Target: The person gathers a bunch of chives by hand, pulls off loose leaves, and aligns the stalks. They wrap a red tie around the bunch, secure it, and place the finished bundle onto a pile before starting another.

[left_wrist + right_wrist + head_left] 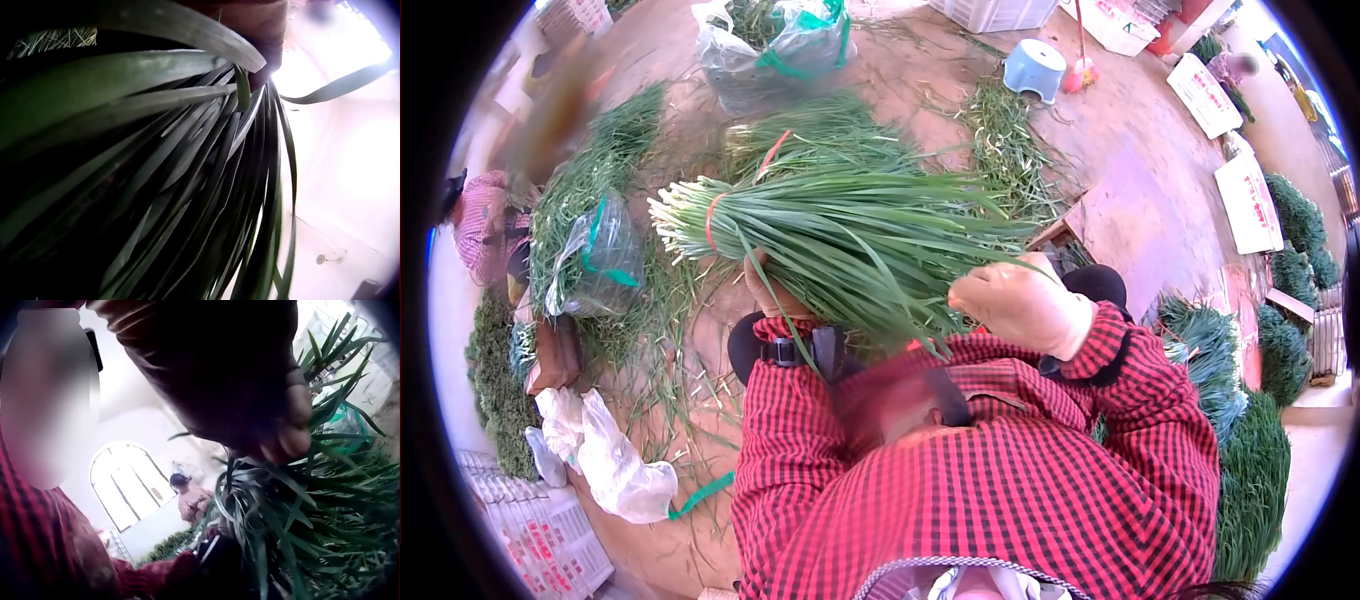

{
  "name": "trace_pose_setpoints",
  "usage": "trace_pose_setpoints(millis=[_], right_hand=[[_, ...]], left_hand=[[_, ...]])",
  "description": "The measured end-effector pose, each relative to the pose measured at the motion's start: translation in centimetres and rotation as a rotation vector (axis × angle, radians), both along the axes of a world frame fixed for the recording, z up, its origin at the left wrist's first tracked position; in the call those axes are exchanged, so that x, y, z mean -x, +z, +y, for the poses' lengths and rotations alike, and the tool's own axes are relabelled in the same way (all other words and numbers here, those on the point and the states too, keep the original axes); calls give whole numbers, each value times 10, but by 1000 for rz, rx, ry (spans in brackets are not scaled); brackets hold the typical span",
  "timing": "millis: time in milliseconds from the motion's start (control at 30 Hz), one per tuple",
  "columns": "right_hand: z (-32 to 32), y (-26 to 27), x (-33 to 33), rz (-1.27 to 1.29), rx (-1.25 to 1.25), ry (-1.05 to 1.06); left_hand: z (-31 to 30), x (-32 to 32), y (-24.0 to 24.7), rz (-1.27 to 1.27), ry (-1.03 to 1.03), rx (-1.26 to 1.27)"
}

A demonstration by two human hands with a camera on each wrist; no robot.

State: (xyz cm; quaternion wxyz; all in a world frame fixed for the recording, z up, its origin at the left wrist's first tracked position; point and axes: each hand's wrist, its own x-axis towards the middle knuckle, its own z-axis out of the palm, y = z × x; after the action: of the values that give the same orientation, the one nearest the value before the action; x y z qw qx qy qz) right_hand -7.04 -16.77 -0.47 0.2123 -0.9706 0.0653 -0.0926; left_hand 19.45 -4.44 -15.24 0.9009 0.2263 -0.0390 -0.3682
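Observation:
A bundle of garlic chives (830, 220), tied by a red band (711, 221) near its pale stem ends, lies across in front of my body in the head view. My left hand (772, 290) grips it from below, mostly hidden by the leaves. In the left wrist view, long chive leaves (206, 156) fan out from beside that hand (256, 31). My right hand (1020, 305) is at the leaf-tip end with its fingers curled. Its fingers (290, 440) pinch at the leaf tips (294, 494) in the right wrist view.
Loose chives (830, 130) lie on the floor beyond the bundle, with trimmings (1010, 140) to their right. Plastic bags (775, 70) hold more greens. A blue stool (1035, 70) and white boxes (1248, 203) stand farther off. Another person (485, 225) is at the left.

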Motion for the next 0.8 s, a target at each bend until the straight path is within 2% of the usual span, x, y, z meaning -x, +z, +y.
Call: trace_pose_setpoints(millis=[67, 133, 167, 200, 267, 367, 467, 500, 533, 600, 667, 700, 733, 800], right_hand=[[3, 14, 12, -178, -301, 61], [-5, 32, 30, -213, -574, -31], [-11, 36, 42, -310, -733, -141], [-15, 49, 50, -329, -805, -351], [-28, 74, 49, -187, -746, -611], [-33, 90, 36, 88, -709, -585], [-27, 76, 11, 265, -375, -440], [-25, 71, 4, 323, -344, -450], [-29, 53, 0, 237, -450, -379], [-25, 48, 1, 156, -490, -354], [-26, 46, 20, -235, -1097, -229], [-26, 60, 25, -287, -906, -245], [-29, 64, 32, -401, -932, -313], [-48, 71, 37, -434, -666, -478]], left_hand=[[3, -8, -12, -31, 3, 13], [2, -15, -16, -102, 16, 4], [3, -10, -12, -53, -22, 90], [4, -11, -14, -41, -3, 64], [5, -21, -28, -147, -27, 108], [8, -27, -41, -147, -60, 99], [5, -12, -19, -130, -81, 160], [6, -7, -10, -112, -84, 184], [5, -8, -9, -137, -63, 174], [6, -10, -10, -186, -17, 151], [14, -18, -26, -157, -77, 172], [18, -22, -35, -144, -96, 188], [22, -22, -36, -131, -120, 205], [22, -22, -31, -126, -135, 151]])
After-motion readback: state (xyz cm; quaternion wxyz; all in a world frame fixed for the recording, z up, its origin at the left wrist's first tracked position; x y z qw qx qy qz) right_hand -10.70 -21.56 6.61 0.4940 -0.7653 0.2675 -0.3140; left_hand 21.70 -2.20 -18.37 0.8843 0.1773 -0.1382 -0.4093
